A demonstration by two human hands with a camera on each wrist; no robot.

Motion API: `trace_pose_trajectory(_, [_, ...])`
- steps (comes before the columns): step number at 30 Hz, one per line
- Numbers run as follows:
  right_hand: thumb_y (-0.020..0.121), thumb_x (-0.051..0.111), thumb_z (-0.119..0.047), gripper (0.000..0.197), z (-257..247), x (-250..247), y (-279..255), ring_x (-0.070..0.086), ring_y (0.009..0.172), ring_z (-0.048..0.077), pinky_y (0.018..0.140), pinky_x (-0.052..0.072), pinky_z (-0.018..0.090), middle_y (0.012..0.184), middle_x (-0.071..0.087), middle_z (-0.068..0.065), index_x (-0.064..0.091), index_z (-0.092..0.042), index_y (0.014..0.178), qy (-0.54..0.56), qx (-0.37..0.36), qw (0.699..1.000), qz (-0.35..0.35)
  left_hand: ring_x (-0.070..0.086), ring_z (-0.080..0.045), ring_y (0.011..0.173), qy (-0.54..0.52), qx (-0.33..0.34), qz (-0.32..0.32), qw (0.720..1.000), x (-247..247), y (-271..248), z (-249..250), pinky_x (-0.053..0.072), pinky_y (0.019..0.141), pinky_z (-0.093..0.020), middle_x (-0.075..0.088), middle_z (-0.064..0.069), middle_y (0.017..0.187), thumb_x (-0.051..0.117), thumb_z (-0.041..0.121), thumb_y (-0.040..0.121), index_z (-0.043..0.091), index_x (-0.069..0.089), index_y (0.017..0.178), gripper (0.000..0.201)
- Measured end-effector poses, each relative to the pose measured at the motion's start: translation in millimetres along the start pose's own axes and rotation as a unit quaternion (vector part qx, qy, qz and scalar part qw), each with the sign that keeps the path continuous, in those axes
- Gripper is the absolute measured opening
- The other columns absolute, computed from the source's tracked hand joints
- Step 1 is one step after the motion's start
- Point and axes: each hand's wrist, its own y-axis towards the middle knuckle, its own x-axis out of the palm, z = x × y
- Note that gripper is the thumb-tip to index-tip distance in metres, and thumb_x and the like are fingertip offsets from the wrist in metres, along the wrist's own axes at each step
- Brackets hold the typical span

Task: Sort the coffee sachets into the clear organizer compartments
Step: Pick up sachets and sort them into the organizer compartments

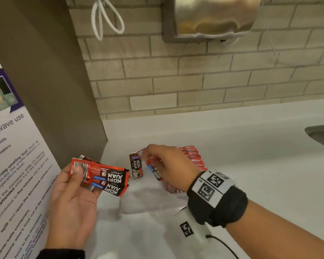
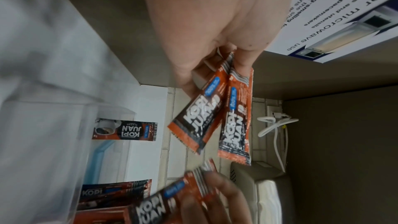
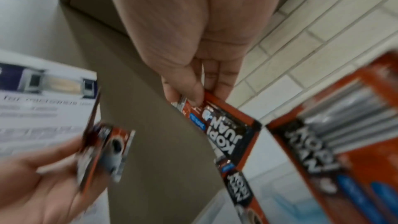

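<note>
My left hand [image 1: 79,176] grips two red-and-black coffee sachets [image 1: 105,179] by their ends, left of the clear organizer [image 1: 138,200]; they show fanned out in the left wrist view [image 2: 215,120]. My right hand [image 1: 152,156] pinches another sachet [image 3: 228,125] by its top edge over the organizer. One sachet [image 1: 136,168] stands upright in a compartment just left of that hand. A row of red sachets [image 1: 193,157] sits behind my right hand, partly hidden by it. The organizer's walls are hard to make out.
The organizer stands on a white counter [image 1: 251,165] against a tiled wall. A brown cabinet side [image 1: 54,109] with a microwave notice [image 1: 13,165] closes off the left. A sink edge [image 1: 322,133] is at the far right; a metal dispenser [image 1: 211,15] hangs above.
</note>
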Motion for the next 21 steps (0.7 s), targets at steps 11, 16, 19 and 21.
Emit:
trace_pose_trajectory(11, [0.087, 0.058, -0.006, 0.037, 41.3, -16.1, -44.5, 0.057, 0.099, 0.004, 0.083, 0.041, 0.010, 0.117, 0.064, -0.006, 0.062, -0.024, 0.119, -0.042, 0.051, 0.997, 0.031, 0.063, -0.006, 0.078, 0.007, -0.032, -0.006, 0.999, -2.1, 2.7, -13.5, 0.055, 0.077, -0.029, 0.064, 0.004, 0.085, 0.044, 0.015, 0.097, 0.021, 0.061, 0.088, 0.020])
trace_pose_trajectory(16, [0.070, 0.073, -0.007, 0.027, 53.5, -8.8, -46.8, 0.064, 0.084, 0.024, 0.066, 0.045, 0.032, 0.091, 0.070, -0.005, 0.071, -0.023, 0.092, -0.157, -0.005, 0.987, 0.028, 0.064, -0.005, 0.074, 0.007, -0.045, -0.008, 0.999, -1.2, 0.7, -15.9, 0.056, 0.072, -0.027, 0.065, 0.005, 0.082, 0.043, 0.014, 0.097, 0.020, 0.060, 0.089, 0.020])
trace_pose_trajectory(19, [0.059, 0.082, -0.012, 0.031, 57.6, -6.2, -47.6, 0.061, 0.078, 0.022, 0.061, 0.035, 0.028, 0.084, 0.065, -0.007, 0.071, -0.026, 0.083, -0.208, 0.010, 0.977, 0.039, 0.065, -0.005, 0.071, 0.001, -0.056, -0.004, 0.998, -1.0, 0.6, -18.3, 0.057, 0.067, -0.026, 0.066, 0.005, 0.080, 0.041, 0.012, 0.098, 0.021, 0.061, 0.085, 0.025])
trace_pose_trajectory(21, [0.054, 0.086, -0.015, 0.036, 57.7, -5.8, -47.9, 0.060, 0.080, 0.020, 0.061, 0.034, 0.027, 0.085, 0.062, -0.005, 0.071, -0.027, 0.084, -0.220, 0.022, 0.974, 0.047, 0.065, -0.006, 0.069, 0.003, -0.067, -0.003, 0.998, 0.4, 0.2, -19.9, 0.057, 0.065, -0.025, 0.066, 0.004, 0.077, 0.041, 0.012, 0.098, 0.020, 0.060, 0.086, 0.025])
